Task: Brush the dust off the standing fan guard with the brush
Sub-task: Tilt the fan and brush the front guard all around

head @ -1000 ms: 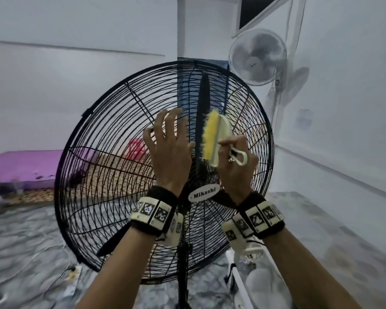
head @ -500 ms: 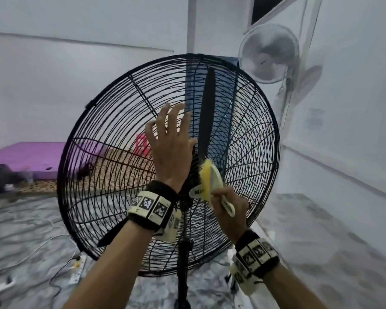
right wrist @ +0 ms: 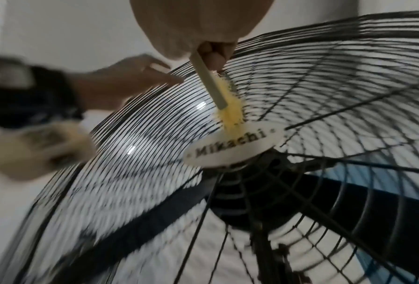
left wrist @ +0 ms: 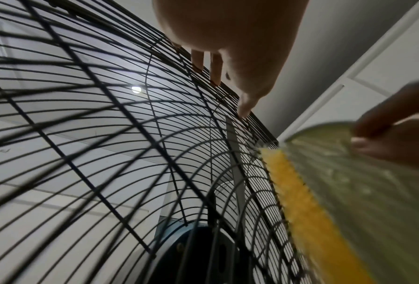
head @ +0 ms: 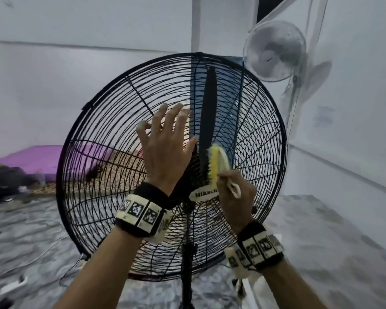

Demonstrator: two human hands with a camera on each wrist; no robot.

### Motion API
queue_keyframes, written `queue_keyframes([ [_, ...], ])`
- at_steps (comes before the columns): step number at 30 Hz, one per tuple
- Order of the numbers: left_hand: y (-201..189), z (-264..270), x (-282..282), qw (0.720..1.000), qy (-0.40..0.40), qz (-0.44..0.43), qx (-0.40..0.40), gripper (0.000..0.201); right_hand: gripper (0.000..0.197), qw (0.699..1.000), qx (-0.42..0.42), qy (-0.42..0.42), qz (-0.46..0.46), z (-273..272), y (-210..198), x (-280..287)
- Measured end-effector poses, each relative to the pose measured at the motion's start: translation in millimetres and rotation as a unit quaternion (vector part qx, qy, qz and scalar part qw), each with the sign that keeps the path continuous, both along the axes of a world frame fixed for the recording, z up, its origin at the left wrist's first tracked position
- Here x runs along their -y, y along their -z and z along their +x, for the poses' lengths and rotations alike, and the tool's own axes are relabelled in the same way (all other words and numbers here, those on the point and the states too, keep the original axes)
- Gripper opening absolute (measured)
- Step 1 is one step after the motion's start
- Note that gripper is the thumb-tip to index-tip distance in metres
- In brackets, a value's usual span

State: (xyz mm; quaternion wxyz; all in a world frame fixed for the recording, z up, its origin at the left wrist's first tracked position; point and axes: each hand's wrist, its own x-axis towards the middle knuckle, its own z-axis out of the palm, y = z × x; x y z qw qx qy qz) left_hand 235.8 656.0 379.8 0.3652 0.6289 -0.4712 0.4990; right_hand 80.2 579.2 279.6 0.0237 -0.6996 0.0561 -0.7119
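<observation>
The black wire fan guard (head: 112, 134) stands upright before me, with a white "Mikachi" badge (head: 202, 195) at its centre. My left hand (head: 167, 141) lies flat on the guard just upper left of the badge, fingers spread and straight (left wrist: 215, 71). My right hand (head: 235, 195) grips the cream handle of the brush (head: 216, 163). Its yellow bristles (right wrist: 233, 111) press on the wires directly above the badge (right wrist: 235, 144). A black blade (head: 207, 112) stands vertical behind the guard. The brush (left wrist: 308, 207) fills the right side of the left wrist view.
A white wall fan (head: 274, 50) hangs at the upper right, close to the guard's rim. The fan's pole (head: 187, 275) runs down to the grey floor. A purple mattress (head: 31, 159) lies far left. Cables and a white power strip (head: 13, 285) lie on the floor at lower left.
The brush swept down from the guard's upper right to the badge, then came back up a little. My left hand stayed on the guard.
</observation>
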Motion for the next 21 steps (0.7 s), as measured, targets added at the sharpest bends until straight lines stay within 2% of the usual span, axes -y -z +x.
queue_keyframes([
  [2, -6, 1, -1, 0.997, 0.052, -0.058, -0.008, 0.047, 0.009, 0.991, -0.114, 0.011, -0.075, 11, 9, -6],
  [3, -11, 3, -2, 0.994, 0.071, -0.089, -0.010, 0.042, 0.010, 0.986, -0.143, 0.010, -0.087, 11, 8, -8],
  [4, -16, 6, -6, 0.991, 0.073, -0.115, -0.011, 0.041, 0.010, 0.988, -0.136, 0.009, -0.072, 10, 0, -8],
  [6, -28, 17, -16, 0.988, 0.039, -0.145, -0.036, 0.043, 0.006, 0.999, -0.039, 0.015, -0.004, 2, -25, 1],
  [8, -40, 34, -25, 0.989, -0.011, -0.121, -0.089, 0.051, 0.006, 0.998, 0.033, 0.049, 0.014, -4, -51, 6],
  [9, -45, 42, -27, 0.989, -0.028, -0.098, -0.111, 0.056, 0.010, 0.998, 0.022, 0.058, 0.002, -1, -58, 4],
  [11, -49, 52, -25, 0.990, -0.040, -0.053, -0.128, 0.066, 0.006, 0.995, -0.074, 0.047, -0.039, 16, -64, -9],
  [13, -48, 56, -21, 0.991, -0.039, -0.035, -0.126, 0.072, 0.012, 0.981, -0.171, 0.016, -0.089, 28, -67, -23],
  [14, -47, 57, -19, 0.991, -0.034, -0.039, -0.124, 0.072, 0.015, 0.978, -0.181, 0.011, -0.102, 29, -75, -26],
  [15, -46, 58, -19, 0.991, -0.027, -0.049, -0.122, 0.071, 0.014, 0.984, -0.155, 0.010, -0.089, 27, -87, -26],
  [18, -46, 62, -20, 0.991, -0.004, -0.078, -0.111, 0.066, 0.013, 0.999, 0.027, 0.034, 0.017, 19, -129, -15],
  [19, -46, 62, -20, 0.991, -0.005, -0.075, -0.107, 0.066, 0.014, 0.998, 0.039, 0.043, 0.035, 21, -135, -14],
  [21, -48, 61, -18, 0.993, -0.017, -0.054, -0.107, 0.069, 0.019, 0.998, -0.047, 0.014, 0.042, 38, -132, -27],
])
